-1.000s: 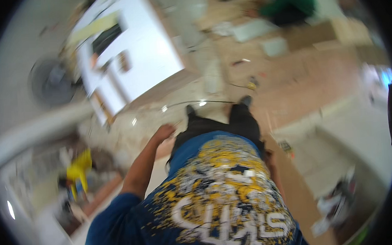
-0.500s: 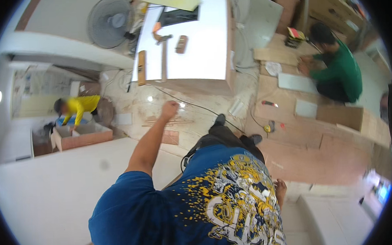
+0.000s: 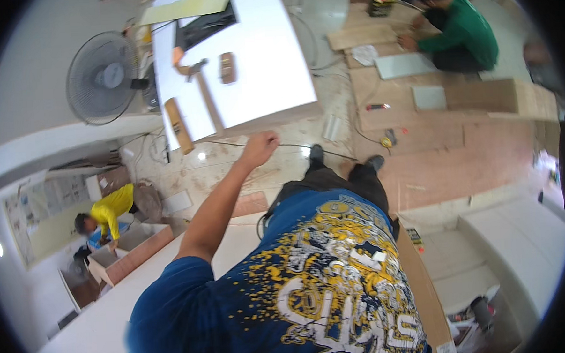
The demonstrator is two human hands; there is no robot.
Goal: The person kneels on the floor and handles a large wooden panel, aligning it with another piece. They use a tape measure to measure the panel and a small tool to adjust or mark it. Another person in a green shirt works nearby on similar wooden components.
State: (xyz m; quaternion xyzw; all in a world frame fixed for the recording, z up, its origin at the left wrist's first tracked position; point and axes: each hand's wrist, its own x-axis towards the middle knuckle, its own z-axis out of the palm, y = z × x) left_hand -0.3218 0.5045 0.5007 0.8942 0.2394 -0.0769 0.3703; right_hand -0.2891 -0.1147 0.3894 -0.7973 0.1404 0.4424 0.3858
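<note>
My left hand (image 3: 262,147) is raised in front of me with its fingers curled in, and nothing shows in it. It is nearest to the front edge of a white-topped table (image 3: 265,81), without visibly touching it. A hammer (image 3: 195,68) lies on that table, its wooden handle toward me. Beside it are a small brown wooden block tool (image 3: 227,68) and a longer yellowish wooden piece (image 3: 177,124). A black flat sheet (image 3: 204,28) and a pale yellow strip (image 3: 184,9) lie farther back. My right hand is out of view.
A person in green (image 3: 457,30) crouches at right by boards; another in yellow (image 3: 115,207) bends over an open box (image 3: 133,251) at left. A fan (image 3: 103,77) stands left of the table. A cable (image 3: 287,145), red cutter (image 3: 377,107) and tape measure (image 3: 389,139) lie on the floor.
My view has shifted, so the table now appears farther left and my left hand closer to its front edge. My right hand, partly visible beside my body before, has left the view.
</note>
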